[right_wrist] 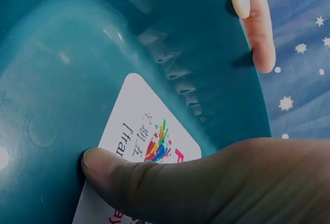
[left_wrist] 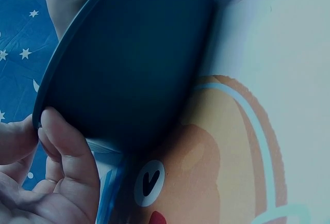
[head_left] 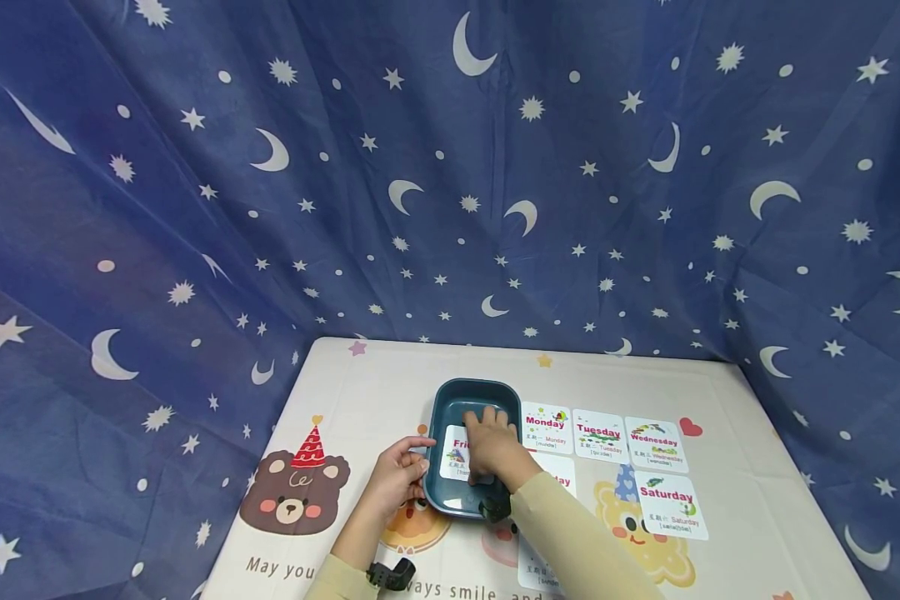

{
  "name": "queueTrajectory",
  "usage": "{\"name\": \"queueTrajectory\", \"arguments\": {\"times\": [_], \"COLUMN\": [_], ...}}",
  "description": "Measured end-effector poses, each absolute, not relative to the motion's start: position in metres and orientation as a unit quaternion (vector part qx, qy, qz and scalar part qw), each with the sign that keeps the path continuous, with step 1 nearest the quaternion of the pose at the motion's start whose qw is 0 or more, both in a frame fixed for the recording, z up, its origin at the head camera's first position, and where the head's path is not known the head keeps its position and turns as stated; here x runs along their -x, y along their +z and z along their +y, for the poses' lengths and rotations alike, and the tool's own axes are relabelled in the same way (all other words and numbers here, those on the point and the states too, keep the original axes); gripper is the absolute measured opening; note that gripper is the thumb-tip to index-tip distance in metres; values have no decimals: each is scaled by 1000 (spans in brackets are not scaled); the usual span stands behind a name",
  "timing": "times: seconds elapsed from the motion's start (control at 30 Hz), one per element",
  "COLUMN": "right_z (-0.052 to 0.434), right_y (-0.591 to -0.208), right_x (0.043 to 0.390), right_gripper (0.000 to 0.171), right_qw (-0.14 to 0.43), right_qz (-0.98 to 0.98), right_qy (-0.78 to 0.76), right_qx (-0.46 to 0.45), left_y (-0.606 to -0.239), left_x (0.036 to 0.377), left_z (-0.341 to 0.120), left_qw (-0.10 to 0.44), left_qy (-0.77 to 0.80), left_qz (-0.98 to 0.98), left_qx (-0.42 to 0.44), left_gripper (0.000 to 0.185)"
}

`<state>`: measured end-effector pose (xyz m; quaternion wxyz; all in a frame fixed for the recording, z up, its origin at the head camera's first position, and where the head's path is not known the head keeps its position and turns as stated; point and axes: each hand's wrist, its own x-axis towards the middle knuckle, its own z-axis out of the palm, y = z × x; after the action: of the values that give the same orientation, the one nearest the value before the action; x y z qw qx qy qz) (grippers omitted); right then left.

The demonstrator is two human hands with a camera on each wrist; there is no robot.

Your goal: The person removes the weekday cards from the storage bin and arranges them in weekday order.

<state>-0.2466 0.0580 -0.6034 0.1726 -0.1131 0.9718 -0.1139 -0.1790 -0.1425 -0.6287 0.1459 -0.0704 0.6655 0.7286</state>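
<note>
A dark teal plastic tray (head_left: 450, 500) stands on the table with a white Friday card (head_left: 456, 458) lying inside it. My left hand (head_left: 399, 473) grips the tray's left rim; the left wrist view has thumb and fingers (left_wrist: 64, 136) around that edge. Reaching into the tray from the right, my right hand (head_left: 492, 446) holds the Friday card. Its thumb (right_wrist: 118, 170) lies across the card's edge in the right wrist view, while the other fingers are hidden there. The card's right part is covered by the hand.
Right of the tray lie the Monday card (head_left: 546, 427), Tuesday card (head_left: 600, 435), Wednesday card (head_left: 656, 444) and Saturday card (head_left: 671, 506). A partly hidden card (head_left: 562, 468) and a lower card (head_left: 534, 571) lie near the right forearm. A starry blue curtain (head_left: 495, 208) hangs behind.
</note>
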Motion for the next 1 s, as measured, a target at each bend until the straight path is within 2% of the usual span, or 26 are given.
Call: {"name": "queueTrajectory", "arguments": {"times": [0.57, 0.73, 1.0], "right_z": [51, 52, 49], "right_y": [-606, -606, -601], "right_x": [249, 251, 253], "right_gripper": [105, 93, 70], "right_qw": [160, 138, 65], "right_qz": [977, 978, 977], "right_qy": [-108, -135, -187], "right_qx": [89, 77, 85], "left_y": [-629, -628, -631], "left_x": [178, 179, 181], "left_z": [-142, -142, -143], "left_qw": [146, 151, 152], "left_qy": [722, 722, 730], "left_qz": [673, 671, 663], "left_qx": [74, 77, 72], "left_gripper": [39, 40, 39]}}
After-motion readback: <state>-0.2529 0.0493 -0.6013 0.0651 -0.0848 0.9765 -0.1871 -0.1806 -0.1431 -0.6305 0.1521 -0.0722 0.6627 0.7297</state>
